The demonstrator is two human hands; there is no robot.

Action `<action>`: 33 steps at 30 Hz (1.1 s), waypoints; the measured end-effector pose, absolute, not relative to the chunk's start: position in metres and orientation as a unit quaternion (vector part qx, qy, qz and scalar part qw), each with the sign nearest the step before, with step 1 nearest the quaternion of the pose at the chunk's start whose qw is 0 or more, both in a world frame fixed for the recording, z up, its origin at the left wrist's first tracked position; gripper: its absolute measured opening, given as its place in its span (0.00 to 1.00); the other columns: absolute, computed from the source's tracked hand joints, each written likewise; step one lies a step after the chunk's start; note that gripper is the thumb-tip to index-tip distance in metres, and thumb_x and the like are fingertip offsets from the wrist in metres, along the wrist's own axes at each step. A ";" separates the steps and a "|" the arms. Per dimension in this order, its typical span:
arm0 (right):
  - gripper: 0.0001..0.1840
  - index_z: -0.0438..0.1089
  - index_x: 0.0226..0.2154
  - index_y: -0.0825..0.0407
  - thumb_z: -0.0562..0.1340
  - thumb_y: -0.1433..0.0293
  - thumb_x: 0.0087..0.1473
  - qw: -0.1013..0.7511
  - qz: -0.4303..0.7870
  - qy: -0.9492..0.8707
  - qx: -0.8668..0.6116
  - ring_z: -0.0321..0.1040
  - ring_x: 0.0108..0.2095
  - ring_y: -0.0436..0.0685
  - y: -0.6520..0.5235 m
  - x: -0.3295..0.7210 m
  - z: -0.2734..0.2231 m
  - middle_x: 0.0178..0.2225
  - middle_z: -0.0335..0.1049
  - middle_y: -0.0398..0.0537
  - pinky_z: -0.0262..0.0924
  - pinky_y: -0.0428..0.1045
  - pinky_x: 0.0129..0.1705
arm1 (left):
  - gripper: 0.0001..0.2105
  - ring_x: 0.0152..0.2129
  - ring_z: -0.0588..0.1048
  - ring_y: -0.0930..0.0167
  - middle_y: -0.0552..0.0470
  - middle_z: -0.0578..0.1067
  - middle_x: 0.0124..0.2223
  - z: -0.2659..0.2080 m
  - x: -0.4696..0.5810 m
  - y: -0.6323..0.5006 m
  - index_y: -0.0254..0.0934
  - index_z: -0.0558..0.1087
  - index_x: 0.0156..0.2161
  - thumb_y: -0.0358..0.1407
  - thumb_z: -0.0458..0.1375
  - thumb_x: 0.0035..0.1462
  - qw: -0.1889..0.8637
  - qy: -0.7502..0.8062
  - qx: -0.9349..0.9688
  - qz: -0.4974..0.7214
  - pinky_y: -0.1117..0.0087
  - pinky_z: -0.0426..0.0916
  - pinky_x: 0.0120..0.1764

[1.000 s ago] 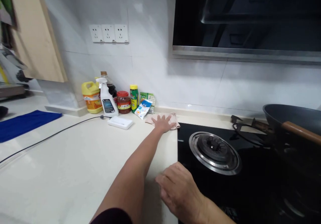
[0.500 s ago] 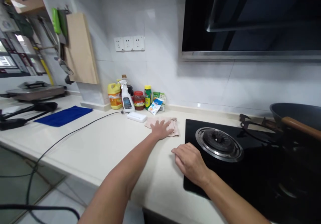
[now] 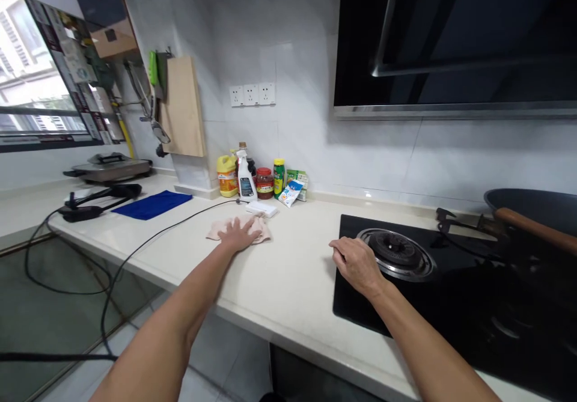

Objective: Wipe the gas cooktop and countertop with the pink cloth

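We had our left hand [image 3: 237, 237] spread wide and flat on a pink cloth [image 3: 215, 230], which lay on the counter [image 3: 288, 276] just in front of a white box [image 3: 262, 210]. Our right hand [image 3: 358, 264] was narrow, its fingers curled in, at the left edge of the black cooktop [image 3: 358, 313]; we could not tell whether it touched the surface. Behind the box we saw a spray bottle [image 3: 246, 181] standing upright.
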State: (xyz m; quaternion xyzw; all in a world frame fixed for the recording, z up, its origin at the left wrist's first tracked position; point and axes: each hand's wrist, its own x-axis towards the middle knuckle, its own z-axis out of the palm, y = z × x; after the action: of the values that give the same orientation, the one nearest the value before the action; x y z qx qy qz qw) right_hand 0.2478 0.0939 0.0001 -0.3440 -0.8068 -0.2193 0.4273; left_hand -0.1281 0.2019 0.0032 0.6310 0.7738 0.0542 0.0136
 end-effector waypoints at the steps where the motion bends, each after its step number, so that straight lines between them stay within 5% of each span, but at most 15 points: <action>1: 0.10 0.72 0.39 0.53 0.57 0.78 0.60 0.426 -0.219 -0.807 -0.346 0.71 0.33 0.54 0.095 0.249 0.000 0.33 0.76 0.45 0.56 0.51 0.39 | 0.41 0.69 0.45 0.39 0.40 0.44 0.75 0.006 -0.141 0.198 0.56 0.48 0.72 0.67 0.41 0.57 0.012 0.790 0.610 0.056 0.29 0.47 0.58; 10: 0.11 0.74 0.38 0.51 0.57 0.78 0.59 0.403 -0.200 -0.814 -0.367 0.73 0.33 0.53 0.094 0.246 -0.003 0.34 0.78 0.45 0.55 0.49 0.38 | 0.39 0.66 0.53 0.36 0.35 0.55 0.72 0.013 -0.200 0.130 0.52 0.50 0.72 0.64 0.42 0.60 -0.006 0.817 0.574 0.057 0.28 0.51 0.56; 17: 0.13 0.75 0.37 0.49 0.55 0.76 0.59 0.386 -0.166 -0.811 -0.407 0.74 0.32 0.54 0.097 0.247 -0.011 0.35 0.79 0.44 0.56 0.49 0.37 | 0.31 0.68 0.54 0.51 0.46 0.56 0.73 -0.004 -0.144 0.028 0.58 0.56 0.70 0.58 0.47 0.63 -0.021 0.704 0.708 0.049 0.40 0.52 0.62; 23: 0.13 0.75 0.39 0.49 0.55 0.74 0.60 0.373 -0.148 -0.810 -0.428 0.75 0.35 0.55 0.100 0.254 -0.015 0.38 0.80 0.45 0.59 0.50 0.38 | 0.27 0.67 0.57 0.50 0.47 0.63 0.69 -0.008 -0.142 -0.035 0.51 0.67 0.63 0.53 0.55 0.60 0.048 0.611 0.782 0.113 0.42 0.53 0.63; 33: 0.13 0.74 0.39 0.50 0.54 0.74 0.61 0.394 -0.141 -0.820 -0.390 0.74 0.34 0.54 0.095 0.250 -0.011 0.36 0.79 0.45 0.59 0.50 0.38 | 0.43 0.68 0.50 0.41 0.36 0.54 0.73 -0.005 -0.205 0.069 0.43 0.62 0.67 0.67 0.49 0.53 0.021 0.777 0.624 0.082 0.32 0.51 0.59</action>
State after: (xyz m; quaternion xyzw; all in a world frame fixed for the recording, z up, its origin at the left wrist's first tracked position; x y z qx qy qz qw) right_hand 0.2501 0.0954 -0.0114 -0.3901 -0.8201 -0.1413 0.3941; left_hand -0.2052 0.0690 -0.0050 0.6237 0.7770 0.0821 0.0208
